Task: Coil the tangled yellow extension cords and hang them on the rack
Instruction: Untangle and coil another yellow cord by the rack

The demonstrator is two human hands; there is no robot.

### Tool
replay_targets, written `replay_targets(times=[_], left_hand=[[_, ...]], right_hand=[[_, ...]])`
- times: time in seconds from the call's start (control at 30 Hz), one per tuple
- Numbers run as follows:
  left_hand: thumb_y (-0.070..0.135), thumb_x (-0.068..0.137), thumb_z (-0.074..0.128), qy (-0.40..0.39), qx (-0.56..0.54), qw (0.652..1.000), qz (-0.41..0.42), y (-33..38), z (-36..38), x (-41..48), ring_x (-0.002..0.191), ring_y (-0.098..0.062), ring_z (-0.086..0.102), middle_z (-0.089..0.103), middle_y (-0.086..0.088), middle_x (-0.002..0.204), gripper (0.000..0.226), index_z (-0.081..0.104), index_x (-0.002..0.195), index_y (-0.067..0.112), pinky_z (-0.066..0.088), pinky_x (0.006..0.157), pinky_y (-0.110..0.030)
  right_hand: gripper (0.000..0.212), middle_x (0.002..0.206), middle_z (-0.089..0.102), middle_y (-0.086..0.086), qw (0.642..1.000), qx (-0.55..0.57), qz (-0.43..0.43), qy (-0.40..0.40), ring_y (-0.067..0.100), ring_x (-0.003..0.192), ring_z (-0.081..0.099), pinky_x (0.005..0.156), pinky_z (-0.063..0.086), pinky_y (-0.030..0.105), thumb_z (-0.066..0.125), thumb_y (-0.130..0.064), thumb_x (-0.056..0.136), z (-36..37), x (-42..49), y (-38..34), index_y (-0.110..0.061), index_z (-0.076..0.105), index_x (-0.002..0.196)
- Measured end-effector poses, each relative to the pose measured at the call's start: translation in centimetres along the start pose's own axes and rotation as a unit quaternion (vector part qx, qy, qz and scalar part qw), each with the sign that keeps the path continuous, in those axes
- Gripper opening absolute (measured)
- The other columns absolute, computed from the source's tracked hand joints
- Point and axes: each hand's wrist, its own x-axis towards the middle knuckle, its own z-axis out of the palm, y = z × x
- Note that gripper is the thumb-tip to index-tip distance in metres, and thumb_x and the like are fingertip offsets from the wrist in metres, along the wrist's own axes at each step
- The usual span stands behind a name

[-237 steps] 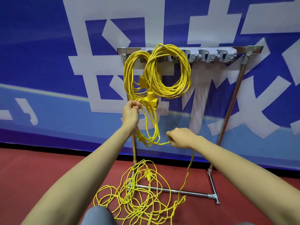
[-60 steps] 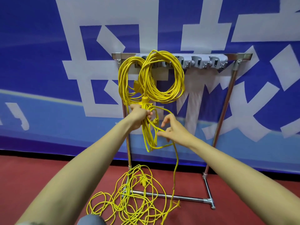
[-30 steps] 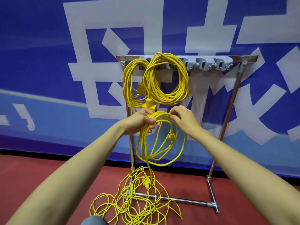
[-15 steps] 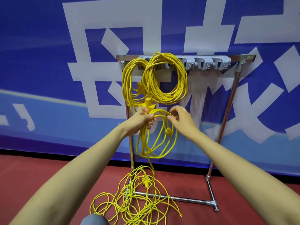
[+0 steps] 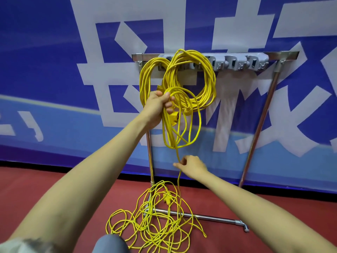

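A blue banner (image 5: 54, 70) with white characters fills the view from nine o'clock to three o'clock, above a red floor (image 5: 36, 189). In front of it stands a metal rack (image 5: 259, 125), its top bar with grey hooks (image 5: 235, 63) at twelve to one o'clock. Two coiled yellow cords (image 5: 209, 84) hang from the hooks at twelve o'clock. A tangled cord (image 5: 151, 221) lies on the floor at six o'clock, over the rack's foot, with a plug (image 5: 167, 199) among its loops. The left hand (image 5: 157, 105), near the centre, clenches several gathered loops (image 5: 182, 139) that hang below it. The right hand (image 5: 193, 166), at five o'clock of the left, reaches the strand running down to the tangle; it is blurred, so its grip cannot be told.
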Motion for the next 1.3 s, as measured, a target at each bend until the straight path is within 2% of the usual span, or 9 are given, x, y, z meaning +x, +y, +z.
replay_targets(times=[0.17,0.3,0.5,0.67,0.8,1.03,1.2,1.27,1.3], left_hand=[[0.006,0.104,0.036,-0.054,-0.052,0.997,-0.003,2.9,0.5,-0.3,0.048,-0.003,0.040,0.051,-0.006,0.077,0.021,0.045,0.085,0.007,0.032,0.044,-0.013],[0.007,0.102,0.037,-0.103,-0.045,0.993,-0.030,5.2,-0.9,-0.1,0.049,-0.002,0.039,0.054,-0.005,0.078,0.012,0.045,0.093,0.006,0.031,0.044,-0.013],[0.001,0.100,0.041,-0.119,0.112,0.982,-0.093,1.9,-2.7,-1.1,0.047,-0.005,0.038,0.055,-0.008,0.076,0.024,0.039,0.079,0.014,0.031,0.041,-0.016],[-0.001,0.099,0.043,-0.097,0.156,0.976,-0.116,-2.3,-2.9,-1.8,0.046,-0.008,0.038,0.055,-0.011,0.075,0.028,0.029,0.086,0.020,0.032,0.041,-0.018],[0.001,0.101,0.042,-0.092,0.212,0.969,-0.088,-4.8,-2.9,-2.2,0.049,-0.008,0.038,0.053,-0.006,0.076,0.022,0.034,0.091,0.019,0.035,0.045,-0.019],[0.002,0.100,0.037,-0.075,0.298,0.950,-0.062,-8.5,-1.4,-3.6,0.053,-0.006,0.032,0.041,0.005,0.068,0.029,0.056,0.085,0.019,0.025,0.050,-0.019],[0.024,0.097,0.057,-0.108,0.286,0.950,-0.061,-9.1,-0.8,-4.6,0.059,0.001,0.044,0.051,0.007,0.072,0.014,0.059,0.084,0.018,0.034,0.057,-0.014],[0.019,0.095,0.060,-0.119,0.306,0.944,-0.040,-9.1,-1.0,-4.7,0.057,0.004,0.045,0.055,0.011,0.070,0.011,0.060,0.084,0.019,0.033,0.056,-0.013],[0.018,0.096,0.059,-0.113,0.305,0.945,-0.037,-8.9,-1.2,-4.6,0.057,0.004,0.043,0.055,0.010,0.071,0.012,0.062,0.085,0.020,0.032,0.057,-0.014]], right_hand=[[0.019,0.100,0.072,0.007,0.994,0.067,-0.032,-0.075,0.020,0.097,0.065,0.071,0.041,0.021,0.056,-0.017,0.089,0.9,1.5,1.5,-0.012,0.073,0.094],[0.019,0.095,0.072,0.011,0.990,0.022,0.009,-0.138,0.022,0.094,0.065,0.078,0.046,0.026,0.065,-0.023,0.086,1.3,2.0,5.9,-0.008,0.073,0.094],[0.035,0.058,0.060,0.000,0.992,0.052,0.094,-0.060,0.009,0.050,0.050,0.049,0.036,0.015,0.058,-0.027,0.092,-3.0,3.2,9.3,-0.018,0.058,0.059],[0.030,0.057,0.061,0.010,0.963,0.214,0.156,-0.048,0.013,0.032,0.054,0.034,0.044,0.018,0.061,-0.022,0.092,-7.9,3.5,7.2,-0.007,0.050,0.069],[0.023,0.051,0.064,0.006,0.901,0.389,0.177,-0.069,0.013,0.040,0.062,0.039,0.051,0.021,0.059,-0.020,0.093,-10.5,3.2,3.7,-0.005,0.055,0.076],[0.020,0.050,0.063,0.016,0.731,0.658,0.171,-0.054,0.020,0.043,0.065,0.039,0.051,0.025,0.046,-0.011,0.098,-12.4,3.1,-1.9,0.001,0.049,0.083],[0.022,0.128,0.049,0.027,0.589,0.787,0.185,0.005,0.037,0.119,0.055,0.076,0.052,0.034,0.037,-0.004,0.101,-12.3,3.2,-3.2,0.000,0.047,0.119],[0.023,0.135,0.044,0.027,0.578,0.793,0.194,0.010,0.039,0.117,0.055,0.073,0.055,0.037,0.039,-0.007,0.101,-12.5,3.2,-3.1,-0.007,0.045,0.123],[0.022,0.133,0.045,0.025,0.607,0.770,0.198,-0.001,0.039,0.111,0.058,0.063,0.057,0.038,0.042,-0.011,0.100,-12.6,3.0,-2.9,-0.007,0.045,0.122]])
